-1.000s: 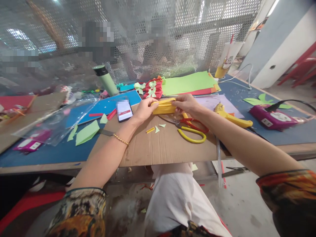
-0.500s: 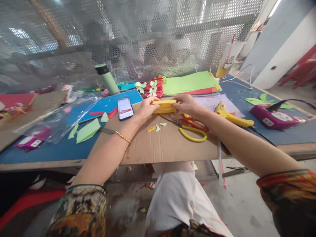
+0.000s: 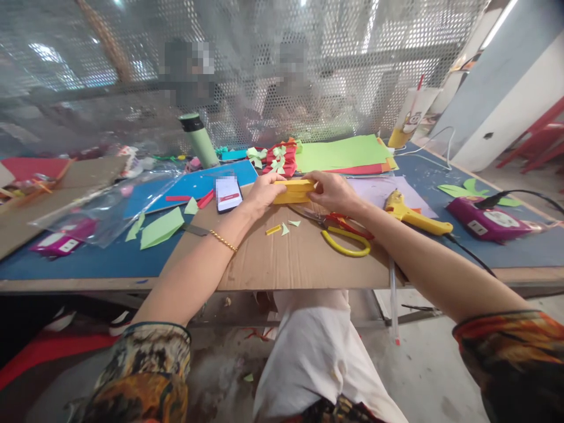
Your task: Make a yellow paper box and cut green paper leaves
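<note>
Between both hands is a small folded piece of yellow paper (image 3: 293, 192), long and box-like, held above the cardboard sheet (image 3: 264, 264). My left hand (image 3: 266, 194) pinches its left end, and my right hand (image 3: 331, 191) grips the right end. Scissors with yellow and red handles (image 3: 348, 244) lie under and beside my right wrist, blades pointing left. Nearer me on the cardboard are a yellow strip (image 3: 273, 230) and small green paper scraps (image 3: 285, 228). By my left wrist a dark flat blade (image 3: 194, 230) shows partly.
A phone (image 3: 228, 194) lies left of my hands, with cut green paper (image 3: 162, 229) beyond it. A yellow glue gun (image 3: 416, 214) and a purple power strip (image 3: 489, 220) sit right. Behind stand a green bottle (image 3: 201, 141), green paper sheets (image 3: 339, 153) and a drink cup (image 3: 408, 117).
Both hands keep hold of the yellow paper, which now looks more closed, with its two layers nearer together. The view has shifted slightly.
</note>
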Tool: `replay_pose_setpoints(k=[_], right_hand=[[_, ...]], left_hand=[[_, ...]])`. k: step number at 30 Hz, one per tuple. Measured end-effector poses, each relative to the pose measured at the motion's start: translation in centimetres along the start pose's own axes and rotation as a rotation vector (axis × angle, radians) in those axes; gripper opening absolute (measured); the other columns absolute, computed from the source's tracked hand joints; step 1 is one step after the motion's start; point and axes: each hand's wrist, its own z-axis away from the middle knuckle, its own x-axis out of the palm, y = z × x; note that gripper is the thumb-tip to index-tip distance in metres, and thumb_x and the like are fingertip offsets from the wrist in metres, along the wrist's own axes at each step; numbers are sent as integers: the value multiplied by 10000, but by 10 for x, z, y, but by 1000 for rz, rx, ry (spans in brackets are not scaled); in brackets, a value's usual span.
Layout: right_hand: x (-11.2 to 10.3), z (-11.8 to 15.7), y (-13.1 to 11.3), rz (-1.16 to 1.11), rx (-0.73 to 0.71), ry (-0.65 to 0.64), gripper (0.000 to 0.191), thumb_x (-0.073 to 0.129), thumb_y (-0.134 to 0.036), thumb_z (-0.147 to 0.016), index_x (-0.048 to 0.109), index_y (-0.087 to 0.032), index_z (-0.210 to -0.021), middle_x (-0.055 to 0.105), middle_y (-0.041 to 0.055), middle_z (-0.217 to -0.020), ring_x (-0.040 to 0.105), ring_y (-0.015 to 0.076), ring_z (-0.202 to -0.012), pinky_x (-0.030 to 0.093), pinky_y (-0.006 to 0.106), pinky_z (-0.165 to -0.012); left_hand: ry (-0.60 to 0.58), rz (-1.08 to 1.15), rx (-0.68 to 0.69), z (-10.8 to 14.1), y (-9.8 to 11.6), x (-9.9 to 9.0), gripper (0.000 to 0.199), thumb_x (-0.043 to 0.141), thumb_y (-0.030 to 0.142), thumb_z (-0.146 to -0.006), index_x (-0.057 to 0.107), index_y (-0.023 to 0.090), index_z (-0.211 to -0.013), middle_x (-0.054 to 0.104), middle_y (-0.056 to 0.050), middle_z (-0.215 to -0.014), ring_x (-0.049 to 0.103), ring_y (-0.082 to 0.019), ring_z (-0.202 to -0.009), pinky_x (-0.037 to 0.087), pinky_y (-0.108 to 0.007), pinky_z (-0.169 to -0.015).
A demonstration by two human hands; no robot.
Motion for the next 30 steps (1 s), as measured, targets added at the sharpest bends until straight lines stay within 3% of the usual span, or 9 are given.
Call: replay_pose_setpoints(k=[5,8,10,13,17,21,30], right_hand=[[0,1,3,-25,-54,25,370,633,-226,-826,788,-173,-1158,747,47,-890,606,193,-736,468,311,-728],[1,2,6,0,-28,13,407,651,-218,-834,777,-188,-1219,762,50,-940,620,197,-733,474,314,-735],[0,4,6,12,-46,95,379,651,-232,-874,765,-183,-1232,765,72,-1018,611,183,-709,476,318,-733],[-4,7,3,95,-164,244,233,591,-260,-977,786,-177,-1075,733,105,-1062,588,168,-706,464,326,-727],[-2,11,0,296,-297,155,266,568,-262,-1028,830,-214,-1034,692,99,-1006,575,193,-745,390,328,-664],[7,13,6,471,-358,102,238,616,-247,-1024,851,-249,-1061,686,108,-1002,568,217,-765,338,345,-662],[14,10,14,564,-322,118,263,610,-271,-1027,862,-208,-983,740,144,-1040,573,229,-761,322,352,-649]], left_hand=[[-16,34,26,-1,-1,-4,195,655,160,-645,735,206,-818,686,-32,-768,556,-203,-752,418,-312,-620],[4,19,1,-1,-2,-4,207,655,133,-644,752,203,-813,701,-24,-768,578,-205,-775,442,-316,-660],[2,50,-29,-2,-3,-3,225,652,115,-641,760,201,-819,712,-22,-778,600,-206,-784,465,-323,-691],[-7,102,-70,-2,-1,-1,250,639,90,-637,761,196,-827,713,-21,-777,609,-196,-756,459,-320,-681],[10,72,-102,3,5,1,260,633,70,-673,775,188,-856,713,-30,-760,623,-210,-742,435,-326,-647],[-18,61,-98,11,13,5,247,607,38,-748,767,176,-876,696,-20,-757,631,-189,-765,508,-331,-746],[-54,94,-115,16,19,7,207,616,10,-778,724,165,-863,709,-24,-808,653,-177,-816,537,-309,-808]])
